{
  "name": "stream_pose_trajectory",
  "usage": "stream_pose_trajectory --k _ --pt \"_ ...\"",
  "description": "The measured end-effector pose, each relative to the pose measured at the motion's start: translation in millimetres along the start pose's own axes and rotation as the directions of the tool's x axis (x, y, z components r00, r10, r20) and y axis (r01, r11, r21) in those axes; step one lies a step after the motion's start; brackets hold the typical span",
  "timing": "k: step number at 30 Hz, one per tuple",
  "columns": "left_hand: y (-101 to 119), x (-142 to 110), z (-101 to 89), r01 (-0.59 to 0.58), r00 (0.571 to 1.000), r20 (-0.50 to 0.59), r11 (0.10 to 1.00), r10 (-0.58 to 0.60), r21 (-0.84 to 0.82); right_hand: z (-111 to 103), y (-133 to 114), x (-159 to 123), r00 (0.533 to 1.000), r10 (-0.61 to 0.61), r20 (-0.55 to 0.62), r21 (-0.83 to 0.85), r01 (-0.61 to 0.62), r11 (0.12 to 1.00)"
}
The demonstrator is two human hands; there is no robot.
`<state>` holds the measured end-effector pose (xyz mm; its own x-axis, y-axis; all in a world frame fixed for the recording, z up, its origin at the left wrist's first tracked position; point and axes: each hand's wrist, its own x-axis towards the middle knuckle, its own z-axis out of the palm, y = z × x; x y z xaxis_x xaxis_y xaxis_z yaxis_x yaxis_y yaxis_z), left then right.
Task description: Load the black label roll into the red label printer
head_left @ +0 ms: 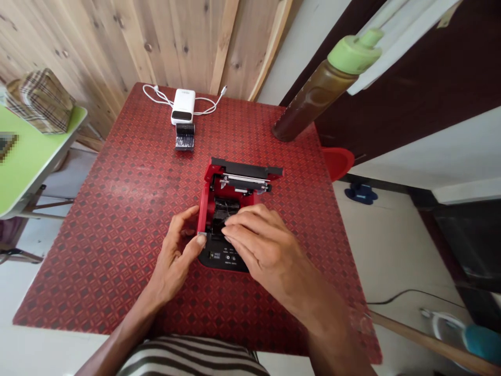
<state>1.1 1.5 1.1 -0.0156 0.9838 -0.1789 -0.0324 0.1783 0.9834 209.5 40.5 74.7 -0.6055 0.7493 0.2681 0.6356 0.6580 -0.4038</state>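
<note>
A red and black label printer (202,209) stands on the table with its lid (246,169) raised. Inside its bay lies a shiny black roll (226,204). My left hand (179,250) grips the printer's left side, thumb on the front corner and fingers along the outer wall. Over the bay, my right hand (266,240) has its fingertips pinched together at the front of the black roll. It seems to hold the roll's loose edge, though the fingers partly cover it. Small buttons and markings show on the printer's front panel (227,257).
On the red patterned table (129,224), a white power bank (183,104) with a white cable (209,107) lies at the back beside another black roll (185,137). A tall brown bottle (309,99) with a green cap stands back right. A plaid bag (43,102) sits on a green table (35,162).
</note>
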Motion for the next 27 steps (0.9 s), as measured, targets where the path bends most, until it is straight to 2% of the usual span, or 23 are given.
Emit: stream_pose_trajectory --k 4,8,11,15,18,20,24,27 --pt "1 0 -3.6 0.006 1.0 0.023 1.0 -0.006 -0.026 6 0 -3 0.991 -0.038 -0.13 -0.04 0.033 0.999" --pt "13 8 -7.1 -0.059 0.995 -0.086 0.998 0.056 -0.031 8 -6 -16 0.966 -0.048 -0.253 -0.042 0.038 0.998" --pt "33 30 -3.6 -0.172 0.97 -0.17 0.984 0.176 0.036 17 -9 -26 0.951 -0.059 -0.304 -0.052 0.045 0.998" --pt "58 72 10.7 -0.301 0.94 -0.143 0.95 0.311 0.087 31 -8 -37 0.934 -0.065 -0.352 -0.088 0.036 0.995" --pt "66 94 21.2 -0.288 0.945 -0.161 0.958 0.286 0.012 37 -6 -41 0.922 -0.057 -0.384 -0.111 0.016 0.994" --pt "66 98 24.7 -0.273 0.948 -0.178 0.962 0.265 -0.026 39 -6 -41 0.912 -0.071 -0.403 -0.128 0.021 0.992" --pt "62 82 22.6 -0.219 0.964 -0.167 0.975 0.209 -0.045 43 -7 -36 0.906 -0.085 -0.414 -0.148 0.026 0.989" --pt "51 62 16.0 -0.111 0.985 -0.144 0.989 0.096 -0.102 45 -10 -33 0.903 -0.076 -0.423 -0.163 0.007 0.987"
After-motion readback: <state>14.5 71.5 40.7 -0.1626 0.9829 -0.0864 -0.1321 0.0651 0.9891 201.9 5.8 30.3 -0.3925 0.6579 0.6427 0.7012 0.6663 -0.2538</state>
